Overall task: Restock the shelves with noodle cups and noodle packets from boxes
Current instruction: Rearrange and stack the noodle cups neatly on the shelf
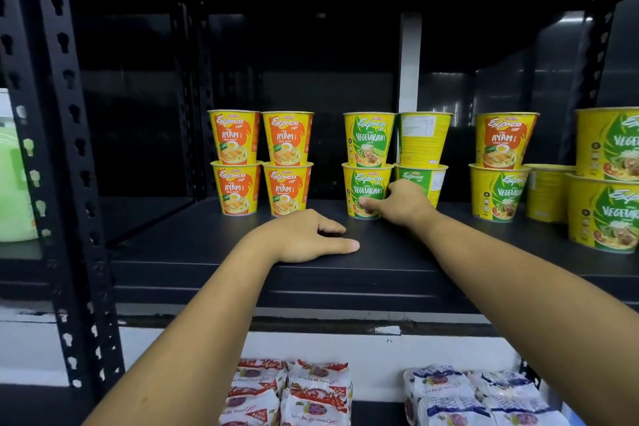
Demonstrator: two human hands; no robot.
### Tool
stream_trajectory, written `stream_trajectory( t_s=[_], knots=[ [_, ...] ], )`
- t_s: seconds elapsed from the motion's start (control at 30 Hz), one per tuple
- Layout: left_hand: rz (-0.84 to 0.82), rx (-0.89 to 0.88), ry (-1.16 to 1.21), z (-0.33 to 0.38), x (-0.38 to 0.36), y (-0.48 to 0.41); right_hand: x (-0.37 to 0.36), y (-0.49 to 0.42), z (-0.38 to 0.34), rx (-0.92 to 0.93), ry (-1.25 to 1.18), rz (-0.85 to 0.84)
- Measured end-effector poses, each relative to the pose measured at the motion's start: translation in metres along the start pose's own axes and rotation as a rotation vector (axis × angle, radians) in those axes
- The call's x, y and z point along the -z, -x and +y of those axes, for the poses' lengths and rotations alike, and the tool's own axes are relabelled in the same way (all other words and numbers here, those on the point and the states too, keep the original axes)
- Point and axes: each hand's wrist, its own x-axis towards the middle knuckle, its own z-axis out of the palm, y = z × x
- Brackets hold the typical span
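Our right hand (pixel 403 206) gripped the lower veg cup (pixel 361 181) of a two-high stack mid-shelf: thumb across the front label, the other fingers curled round its right side, btw it and the neighbour stack (pixel 423 149) (those fingertips were hidden, so we couldn't tell how deep they went). Our left hand (pixel 304 239) lay on the shelf (pixel 207 252) front, fingers relaxed, holding nothing. The cup sat on the shelf w/ the upper veg cup (pixel 368 138) stacked on its lid. We judged these cups light, thin-walled & a bit crushable, w/ a smooth printed skin that could slip; the load on top made the pair tippy. Best hold, we reckoned: low on the wall, near the base, gentle squeeze, sliding not lifting. Ayam cups (pixel 287 188) stood further left; noodle packets (pixel 311 391) lay below.
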Motion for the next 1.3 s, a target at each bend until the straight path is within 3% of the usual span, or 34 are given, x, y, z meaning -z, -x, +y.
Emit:
stream_trajectory(
  t_s=[0.93, 1.13, 1.3],
  knots=[
    [0.014, 0.012, 0.004, 0.0, -0.001, -0.002, 0.006, 0.009, 0.0, 0.051, -0.039, -0.032],
    [0.071, 0.017, 0.023, 0.002, -0.001, 0.001, 0.006, 0.02, 0.003, 0.076, 0.134, -0.005],
    [0.095, 0.019, 0.017, 0.007, 0.0, 0.005, 0.012, 0.043, 0.004, 0.133, 0.27, -0.137]
  ],
)
